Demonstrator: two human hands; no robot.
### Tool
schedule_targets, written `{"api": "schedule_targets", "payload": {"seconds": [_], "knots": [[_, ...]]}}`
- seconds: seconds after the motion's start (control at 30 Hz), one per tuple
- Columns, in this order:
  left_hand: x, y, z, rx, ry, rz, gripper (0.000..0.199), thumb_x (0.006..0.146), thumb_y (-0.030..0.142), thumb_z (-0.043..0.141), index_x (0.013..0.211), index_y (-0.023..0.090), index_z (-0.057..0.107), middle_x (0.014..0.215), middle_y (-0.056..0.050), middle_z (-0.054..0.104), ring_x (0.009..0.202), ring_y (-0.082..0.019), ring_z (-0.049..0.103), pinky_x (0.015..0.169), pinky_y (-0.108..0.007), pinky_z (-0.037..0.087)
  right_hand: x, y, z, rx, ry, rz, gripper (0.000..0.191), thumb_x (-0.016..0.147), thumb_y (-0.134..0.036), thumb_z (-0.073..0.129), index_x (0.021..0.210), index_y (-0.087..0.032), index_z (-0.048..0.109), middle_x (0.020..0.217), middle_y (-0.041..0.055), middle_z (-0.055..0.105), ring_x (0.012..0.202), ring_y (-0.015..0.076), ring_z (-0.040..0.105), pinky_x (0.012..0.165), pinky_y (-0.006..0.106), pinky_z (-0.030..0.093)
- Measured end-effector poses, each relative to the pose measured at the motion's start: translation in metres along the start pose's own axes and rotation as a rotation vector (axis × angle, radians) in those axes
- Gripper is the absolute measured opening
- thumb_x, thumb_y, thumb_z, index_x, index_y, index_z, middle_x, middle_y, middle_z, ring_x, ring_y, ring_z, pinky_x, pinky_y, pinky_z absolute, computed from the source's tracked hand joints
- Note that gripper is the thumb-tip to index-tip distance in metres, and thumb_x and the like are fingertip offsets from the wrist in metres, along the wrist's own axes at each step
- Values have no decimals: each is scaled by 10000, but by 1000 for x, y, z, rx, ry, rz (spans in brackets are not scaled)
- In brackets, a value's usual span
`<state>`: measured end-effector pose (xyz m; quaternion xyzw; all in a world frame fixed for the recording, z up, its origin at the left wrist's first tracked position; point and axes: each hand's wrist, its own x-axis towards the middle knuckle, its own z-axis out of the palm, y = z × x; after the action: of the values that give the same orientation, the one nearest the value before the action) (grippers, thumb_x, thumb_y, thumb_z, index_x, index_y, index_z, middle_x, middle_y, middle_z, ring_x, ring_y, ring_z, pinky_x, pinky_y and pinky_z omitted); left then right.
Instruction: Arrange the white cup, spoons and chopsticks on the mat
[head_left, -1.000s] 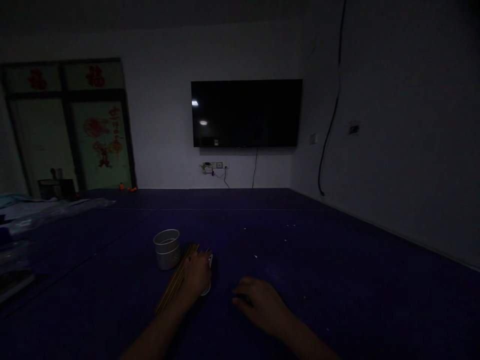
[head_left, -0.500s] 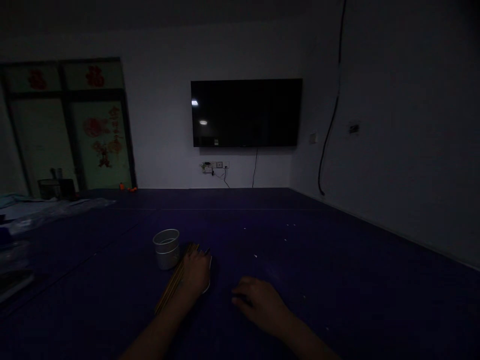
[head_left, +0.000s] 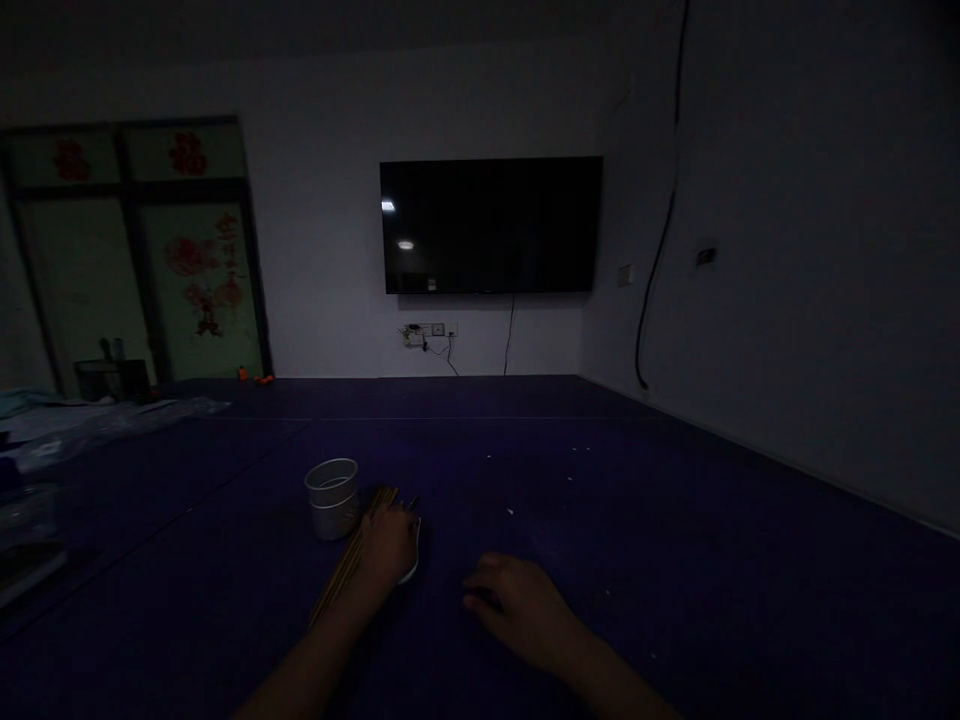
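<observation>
My left hand [head_left: 388, 545] is closed, its fingers curled down over something at the right side of a bundle of thin wooden sticks, like chopsticks [head_left: 339, 585]. A small dark tip pokes out past the fingers. Beside the palm, part of a pale curved rim [head_left: 414, 560] shows; the rest of that object is hidden under the hand. A metal cup [head_left: 333, 505] stands upright just left of the sticks' far end. My right hand [head_left: 517, 605] rests low over the table to the right, thumb and fingers bent but apart, with nothing between them.
The dark blue table [head_left: 712, 560] carries several small white scraps. At the left lie clear plastic wrapping [head_left: 112, 425] and a flat pale-edged object [head_left: 30, 570]. Small orange items [head_left: 262, 380] and a dark holder [head_left: 112, 378] stand at the far left. A television [head_left: 491, 228] hangs on the wall.
My left hand has shifted very slightly to the left. The right hand, cup and sticks stay where they were.
</observation>
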<state>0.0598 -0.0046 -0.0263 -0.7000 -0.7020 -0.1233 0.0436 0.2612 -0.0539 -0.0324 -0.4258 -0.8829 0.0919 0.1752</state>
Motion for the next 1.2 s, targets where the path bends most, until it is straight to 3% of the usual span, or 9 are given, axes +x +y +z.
{"api": "schedule_targets", "payload": {"seconds": [0.67,0.93,1.2], "knots": [[6,-7,-3,-15,32,-28,272,914,255,445,1010,231,698,1161,-85,654,1131,-233,551,933,-366,386,0,0,-1,-8,-18,-4,233,878,-286,484,964,-217,689,969,39,677,898,172,617,767,248,397],[4,-5,-9,-6,40,9,254,909,263,450,979,217,690,1154,-83,651,1138,-233,545,927,-359,386,-1,-3,-3,-15,4,-8,229,882,-280,483,951,-220,693,969,36,676,894,169,616,762,247,397],[6,-8,-1,-24,102,62,252,906,272,452,964,232,694,1160,-81,643,1169,-233,519,954,-364,368,0,-2,-1,-7,-16,-6,230,874,-283,494,975,-228,693,985,35,679,901,170,617,760,245,400]]}}
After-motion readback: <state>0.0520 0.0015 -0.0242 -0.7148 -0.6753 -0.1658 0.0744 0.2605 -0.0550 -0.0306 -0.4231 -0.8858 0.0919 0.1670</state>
